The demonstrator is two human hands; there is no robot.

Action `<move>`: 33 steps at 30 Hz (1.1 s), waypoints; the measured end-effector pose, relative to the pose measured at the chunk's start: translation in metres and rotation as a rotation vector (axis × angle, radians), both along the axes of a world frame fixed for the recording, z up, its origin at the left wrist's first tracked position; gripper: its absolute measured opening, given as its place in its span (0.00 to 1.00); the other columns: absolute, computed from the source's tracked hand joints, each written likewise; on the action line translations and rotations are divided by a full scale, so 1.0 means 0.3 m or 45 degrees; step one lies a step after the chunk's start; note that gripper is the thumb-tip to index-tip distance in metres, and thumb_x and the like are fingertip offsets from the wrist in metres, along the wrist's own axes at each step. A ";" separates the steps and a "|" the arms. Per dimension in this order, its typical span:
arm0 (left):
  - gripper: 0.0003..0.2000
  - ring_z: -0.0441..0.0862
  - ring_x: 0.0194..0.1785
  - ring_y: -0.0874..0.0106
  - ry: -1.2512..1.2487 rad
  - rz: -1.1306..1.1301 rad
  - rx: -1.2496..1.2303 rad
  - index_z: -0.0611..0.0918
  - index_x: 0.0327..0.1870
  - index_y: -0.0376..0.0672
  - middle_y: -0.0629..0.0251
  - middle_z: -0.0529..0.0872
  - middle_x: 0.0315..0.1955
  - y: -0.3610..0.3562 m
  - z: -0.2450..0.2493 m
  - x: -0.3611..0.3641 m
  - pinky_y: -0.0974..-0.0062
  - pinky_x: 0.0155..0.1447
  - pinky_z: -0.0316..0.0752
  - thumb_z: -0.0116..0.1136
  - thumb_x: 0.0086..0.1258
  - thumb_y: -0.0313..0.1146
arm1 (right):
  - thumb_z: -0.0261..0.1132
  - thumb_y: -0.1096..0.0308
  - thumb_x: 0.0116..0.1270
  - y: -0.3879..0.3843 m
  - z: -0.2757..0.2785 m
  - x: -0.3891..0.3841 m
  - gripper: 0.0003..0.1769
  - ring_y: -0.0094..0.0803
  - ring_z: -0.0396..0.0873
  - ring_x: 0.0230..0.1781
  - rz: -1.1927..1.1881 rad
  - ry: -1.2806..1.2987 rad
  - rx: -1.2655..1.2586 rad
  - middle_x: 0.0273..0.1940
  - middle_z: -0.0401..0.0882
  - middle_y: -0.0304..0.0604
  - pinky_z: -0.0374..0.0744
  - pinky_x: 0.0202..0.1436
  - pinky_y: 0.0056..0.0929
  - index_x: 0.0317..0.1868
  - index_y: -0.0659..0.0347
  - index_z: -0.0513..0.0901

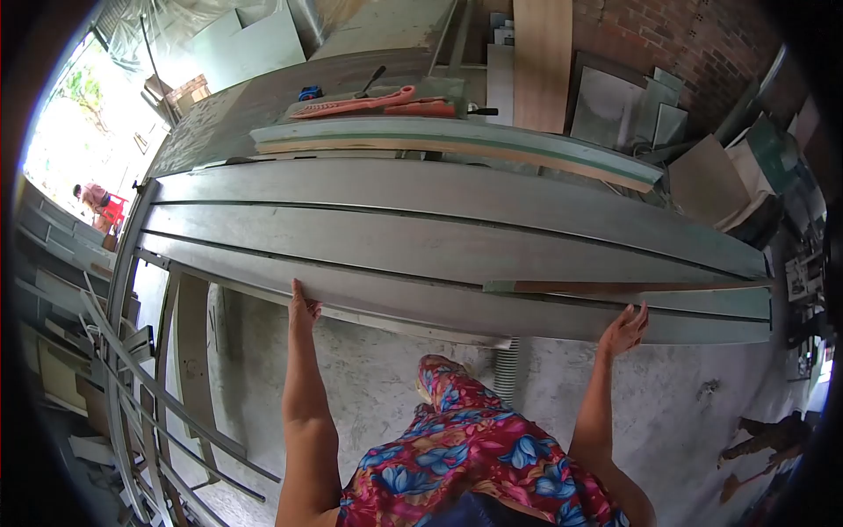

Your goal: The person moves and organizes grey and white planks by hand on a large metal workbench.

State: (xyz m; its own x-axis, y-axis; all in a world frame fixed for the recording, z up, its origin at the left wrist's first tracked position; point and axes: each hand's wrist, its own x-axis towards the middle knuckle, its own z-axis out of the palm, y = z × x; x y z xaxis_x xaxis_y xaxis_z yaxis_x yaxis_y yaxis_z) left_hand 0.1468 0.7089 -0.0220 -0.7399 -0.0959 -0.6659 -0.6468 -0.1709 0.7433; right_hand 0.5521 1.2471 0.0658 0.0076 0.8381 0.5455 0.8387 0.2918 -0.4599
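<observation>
At the bench's (pixel 230 116) near edge lies a long grey panel (pixel 457 303). My left hand (pixel 303 309) and right hand (pixel 625 330) rest open-fingered against it. I judge it stiff and heavy, so grip wide.

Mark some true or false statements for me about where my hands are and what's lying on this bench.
1. Both hands touch the near edge of the grey panel. True: the left hand and the right hand rest on the grey panel.
2. The right hand holds the orange tool. False: the orange tool lies at the far side of the bench, away from both hands.
3. A brick wall stands at the back right. True: the brick wall is there.
4. The grey panel lies on the floor. False: it sits raised, with the concrete floor below it.
</observation>
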 end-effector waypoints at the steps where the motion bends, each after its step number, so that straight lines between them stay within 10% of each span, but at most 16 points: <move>1: 0.34 0.76 0.23 0.72 -0.030 0.014 -0.017 0.77 0.38 0.47 0.68 0.76 0.21 0.008 0.005 0.006 0.74 0.30 0.67 0.51 0.52 0.73 | 0.43 0.42 0.71 0.009 0.002 0.009 0.27 0.39 0.67 0.61 -0.008 -0.003 -0.006 0.61 0.67 0.40 0.64 0.59 0.47 0.62 0.46 0.69; 18: 0.34 0.74 0.20 0.74 0.050 0.037 -0.088 0.77 0.36 0.47 0.70 0.75 0.18 0.259 0.038 0.199 0.74 0.28 0.67 0.51 0.52 0.74 | 0.45 0.42 0.70 0.247 0.017 0.163 0.27 0.40 0.63 0.64 0.001 -0.161 -0.058 0.63 0.64 0.38 0.62 0.62 0.46 0.63 0.46 0.67; 27: 0.33 0.72 0.25 0.74 -0.027 0.072 -0.142 0.78 0.40 0.55 0.73 0.77 0.23 0.361 0.034 0.210 0.73 0.28 0.61 0.49 0.50 0.76 | 0.60 0.49 0.59 0.538 0.221 0.292 0.35 0.45 0.56 0.67 0.793 -0.567 -0.011 0.68 0.56 0.42 0.53 0.67 0.54 0.67 0.49 0.64; 33: 0.31 0.69 0.21 0.74 -0.101 0.258 -0.297 0.75 0.29 0.54 0.74 0.70 0.17 0.429 0.014 0.221 0.71 0.26 0.63 0.52 0.46 0.76 | 0.70 0.68 0.48 0.707 0.315 0.299 0.27 0.40 0.65 0.59 1.187 -0.705 -0.190 0.54 0.71 0.41 0.60 0.65 0.45 0.53 0.54 0.77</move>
State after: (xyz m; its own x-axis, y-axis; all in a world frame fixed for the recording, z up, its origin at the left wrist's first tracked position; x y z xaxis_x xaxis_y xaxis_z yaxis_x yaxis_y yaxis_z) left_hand 0.2131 0.8376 -0.0178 -0.6366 -0.3934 -0.6633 -0.6745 -0.1330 0.7262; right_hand 0.6418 1.4592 0.1604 -0.8792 0.4451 0.1702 0.4186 0.8920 -0.1703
